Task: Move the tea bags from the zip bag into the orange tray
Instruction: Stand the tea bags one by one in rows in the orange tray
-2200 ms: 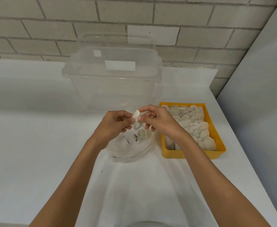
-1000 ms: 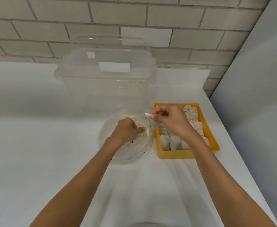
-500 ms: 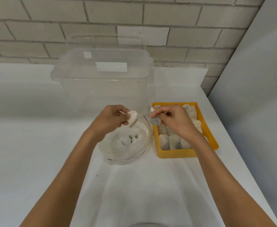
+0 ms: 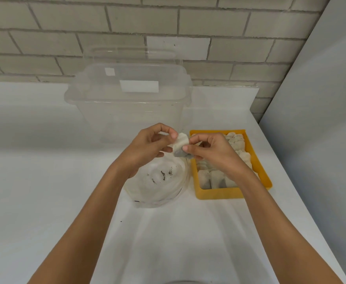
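Observation:
Both hands meet above the open clear zip bag (image 4: pixel 160 181), which lies on the white counter with only dark tea crumbs showing inside. My left hand (image 4: pixel 149 147) pinches a white tea bag (image 4: pixel 180 141) at its left edge. My right hand (image 4: pixel 211 150) pinches a tea bag (image 4: pixel 181 154) at the lower right; whether these are two bags or one I cannot tell. The orange tray (image 4: pixel 219 194) stands right of the zip bag, packed with several rows of tea bags (image 4: pixel 213 179), partly hidden by my right hand.
A large clear plastic bin (image 4: pixel 127 103) with a lid stands behind the zip bag, against the brick wall. A grey panel (image 4: pixel 321 119) borders the counter on the right, close to the tray.
My left hand lifted a tea bag out of the zip bag and brought it right to meet my right hand, which kept holding its tea bag near the tray's left edge.

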Tool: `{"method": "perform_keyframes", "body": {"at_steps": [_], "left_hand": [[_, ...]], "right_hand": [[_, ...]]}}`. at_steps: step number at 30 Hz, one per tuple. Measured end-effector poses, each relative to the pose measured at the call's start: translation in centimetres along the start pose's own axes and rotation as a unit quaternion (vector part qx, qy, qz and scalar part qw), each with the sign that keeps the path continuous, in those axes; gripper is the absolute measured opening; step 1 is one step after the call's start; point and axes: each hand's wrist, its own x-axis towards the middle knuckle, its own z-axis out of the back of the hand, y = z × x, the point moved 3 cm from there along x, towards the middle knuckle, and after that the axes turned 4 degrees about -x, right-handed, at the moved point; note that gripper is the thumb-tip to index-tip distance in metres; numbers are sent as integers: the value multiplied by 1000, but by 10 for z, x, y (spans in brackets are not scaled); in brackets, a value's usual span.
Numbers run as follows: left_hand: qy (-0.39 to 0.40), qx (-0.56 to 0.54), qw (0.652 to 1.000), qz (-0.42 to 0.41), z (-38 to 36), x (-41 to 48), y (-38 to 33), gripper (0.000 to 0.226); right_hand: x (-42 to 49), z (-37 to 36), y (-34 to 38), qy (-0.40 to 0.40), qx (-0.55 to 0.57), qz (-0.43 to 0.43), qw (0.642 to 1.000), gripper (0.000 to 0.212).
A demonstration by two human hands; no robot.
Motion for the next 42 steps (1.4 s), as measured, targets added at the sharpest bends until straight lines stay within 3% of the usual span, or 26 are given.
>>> {"method": "perform_keyframes", "body": {"at_steps": [6, 16, 22, 27, 33, 42], "left_hand": [[33, 118, 990, -74, -17, 2, -8, 28], [-8, 189, 970, -150, -50, 21, -12, 2], [-7, 215, 961, -172, -70, 32, -18, 2], [81, 233, 960, -130, -103, 38, -9, 3], [185, 274, 941, -75, -150, 44, 12, 10], [148, 410, 896, -83, -169, 49, 29, 12]], "right_hand": [[-5, 12, -2, -14, -25, 3, 1000, 15], [-18, 40, -6, -61, -28, -10, 998, 10], [-33, 80, -16, -119, -75, 4, 990, 11], [-44, 105, -35, -144, -105, -37, 983, 30], [-57, 116, -51, -128, -194, -73, 970, 18], [-69, 125, -62, -101, -246, -117, 957, 23]]}}
